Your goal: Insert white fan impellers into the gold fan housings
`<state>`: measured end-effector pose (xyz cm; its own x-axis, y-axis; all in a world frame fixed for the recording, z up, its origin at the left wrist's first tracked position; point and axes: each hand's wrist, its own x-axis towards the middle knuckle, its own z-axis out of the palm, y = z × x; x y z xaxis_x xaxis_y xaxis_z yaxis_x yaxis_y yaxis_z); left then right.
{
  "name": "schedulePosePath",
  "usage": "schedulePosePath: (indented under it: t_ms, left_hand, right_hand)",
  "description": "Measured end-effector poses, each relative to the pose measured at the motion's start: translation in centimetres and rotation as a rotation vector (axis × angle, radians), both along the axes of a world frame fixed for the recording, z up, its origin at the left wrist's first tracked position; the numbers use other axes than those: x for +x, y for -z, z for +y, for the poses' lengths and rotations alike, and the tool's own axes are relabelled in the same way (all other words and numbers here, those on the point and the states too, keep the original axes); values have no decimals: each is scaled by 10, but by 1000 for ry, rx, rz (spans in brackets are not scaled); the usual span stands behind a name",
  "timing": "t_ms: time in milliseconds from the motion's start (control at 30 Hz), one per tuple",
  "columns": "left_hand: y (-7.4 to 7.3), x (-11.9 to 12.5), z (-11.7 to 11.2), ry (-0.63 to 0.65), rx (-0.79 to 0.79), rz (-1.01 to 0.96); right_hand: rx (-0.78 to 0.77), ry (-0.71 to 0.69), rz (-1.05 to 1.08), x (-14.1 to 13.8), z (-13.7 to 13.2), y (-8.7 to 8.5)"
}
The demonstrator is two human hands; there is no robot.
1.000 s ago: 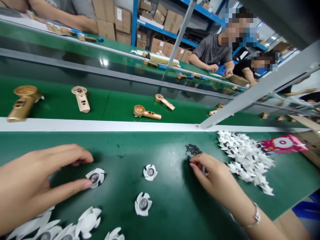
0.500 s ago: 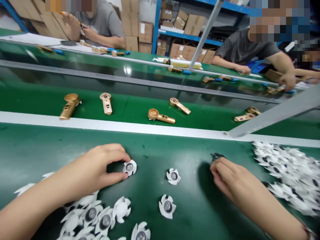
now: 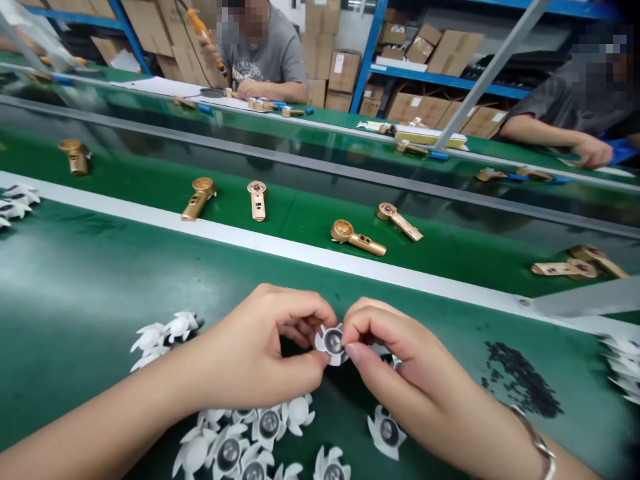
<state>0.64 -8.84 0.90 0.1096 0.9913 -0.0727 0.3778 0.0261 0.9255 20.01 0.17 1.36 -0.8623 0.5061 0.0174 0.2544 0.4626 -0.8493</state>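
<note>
Two hands meet near the ctr of the green table [image 3: 75,300], both closed on one white fan wheel [image 3: 331,343]. The left hand [image 3: 255,360] pinches its left edge w/ thumb and forefinger. The right hand [image 3: 400,373] pinches the right edge, the two hands' fingertips nearly touching. The wheel's dark hub faces the camera; can't tell if it rests on the table or is held just above it. There is a silver bracelet [image 3: 537,443] on the right wrist.

Below the left hand lies a loose heap of fan wheels [image 3: 250,440], most hubs up. A single wheel [image 3: 385,430] lies under the right hand. A few plain white wheels [image 3: 165,331] sit left of the left forearm. Right of the right hand, apart from it, is a scatter of small dark bits [image 3: 520,380], too small to tell what.

Beyond the white rail [image 3: 150,220], gold handle shells [image 3: 357,238] lie spaced along the belt [image 3: 450,247]. Across it, a co-worker [image 3: 270,53] in a grey tee holds an orange tool [image 3: 203,30], and another person's hand [image 3: 593,152] rests at far right.
</note>
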Motion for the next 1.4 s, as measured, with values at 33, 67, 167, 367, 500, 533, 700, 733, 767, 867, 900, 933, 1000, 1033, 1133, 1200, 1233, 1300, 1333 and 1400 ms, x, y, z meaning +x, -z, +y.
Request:
schedulePosePath:
  t_ms: [33, 67, 167, 367, 500, 533, 700, 733, 767, 867, 900, 933, 1000, 1033, 1133, 1200, 1233, 1300, 1333, 1400]
  left_hand:
    - [-1, 1, 0, -8, 25, 1]
    - [-1, 1, 0, -19, 43, -9]
    - [-1, 3, 0, -61, 13, -131]
    - [6, 11, -2, -156, -139, -399]
    - [10, 13, -1, -167, -222, -523]
    - [11, 14, -1, -166, -230, -541]
    - [13, 13, -1, -166, -224, -571]
    - [14, 13, -1, -169, -233, -592]
    - [14, 13, -1, -176, -247, -618]
    - [15, 12, -1, -198, -261, -681]
    - [15, 12, -1, -197, -248, -689]
    - [15, 11, -1, -189, -232, -688]
    - [14, 9, -2, -175, -209, -685]
    - [13, 8, -2, -173, -206, -688]
    - [9, 6, -1, -176, -215, -701]
    - [8, 4, 1, -179, -205, -700]
    - [7, 2, 2, -181, -183, -682]
    - [8, -2, 4, -199, -97, -584]
    - [8, -5, 4, -210, -46, -493]
    - [10, -10, 5, -212, 62, -240]
  right_hand:
    - [23, 6, -7, 0, -1, 1]
    - [51, 13, -9, -1, -2, 1]
    - [144, 57, 23, -3, -7, 2]
    - [288, 152, 65, -4, -15, 9]
    - [339, 183, 58, -3, -15, 12]
    - [345, 178, 56, -3, -14, 12]
    - [372, 170, 69, -3, -14, 12]
    - [382, 174, 74, -2, -14, 12]
    - [394, 174, 75, -1, -15, 12]
    - [440, 161, 89, 2, -15, 12]
    - [452, 148, 93, 3, -15, 11]
    - [460, 141, 101, 4, -15, 11]
    - [439, 188, 126, 5, -15, 9]
    - [414, 224, 134, 5, -14, 8]
    - [350, 295, 145, 3, -11, 3]
    - [379, 271, 136, 4, -5, -3]
    - [411, 256, 117, 7, 0, -7]
    - [486, 259, 43, 21, 13, -16]
    - [511, 296, -16, 33, 21, -21]
    - [531, 437, -142, 63, 36, -26]
